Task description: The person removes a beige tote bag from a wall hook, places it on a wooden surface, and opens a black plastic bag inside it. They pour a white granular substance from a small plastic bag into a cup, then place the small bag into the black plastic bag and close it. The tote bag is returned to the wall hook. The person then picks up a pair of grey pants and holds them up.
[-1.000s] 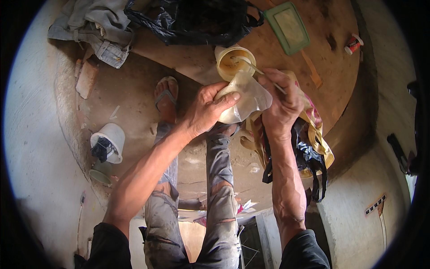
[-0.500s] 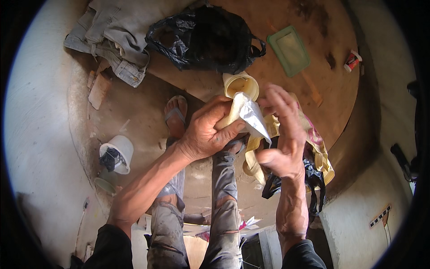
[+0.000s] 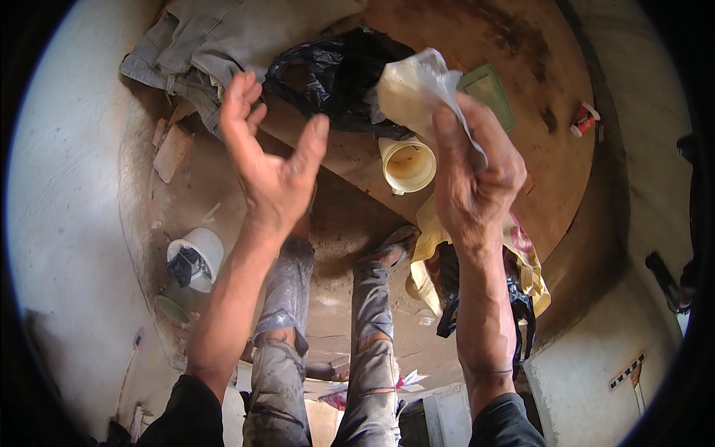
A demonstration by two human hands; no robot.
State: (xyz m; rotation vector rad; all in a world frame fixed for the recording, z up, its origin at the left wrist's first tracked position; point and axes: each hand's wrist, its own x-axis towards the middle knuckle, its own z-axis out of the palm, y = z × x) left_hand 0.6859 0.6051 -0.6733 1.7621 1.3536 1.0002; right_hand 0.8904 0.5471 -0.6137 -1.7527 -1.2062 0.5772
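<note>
My right hand (image 3: 480, 167) is raised, fingers closed on the edge of a small plastic bag (image 3: 410, 93). The bag looks cream-coloured with a clear, shiny upper edge; what is in it I cannot make out. To the left, my left hand (image 3: 269, 179) is in the air with fingers spread and nothing in it. Between the hands stands a cream plastic cup (image 3: 410, 171), its mouth toward me and its inside stained brown. Behind the held bag lies a black plastic bag (image 3: 335, 74).
A green lidded box (image 3: 491, 97) and a red-and-white tube (image 3: 585, 119) lie on the brown floor at right. Grey trousers (image 3: 175, 48) are at far left. Near my legs are a white bucket (image 3: 205, 249) and a yellow sack (image 3: 532, 261). A brick (image 3: 173, 153) lies left.
My left hand has let go of the plastic bag and moved up and left, opening. My right hand now grips the bag and has lifted it away, up and right of the cup.
</note>
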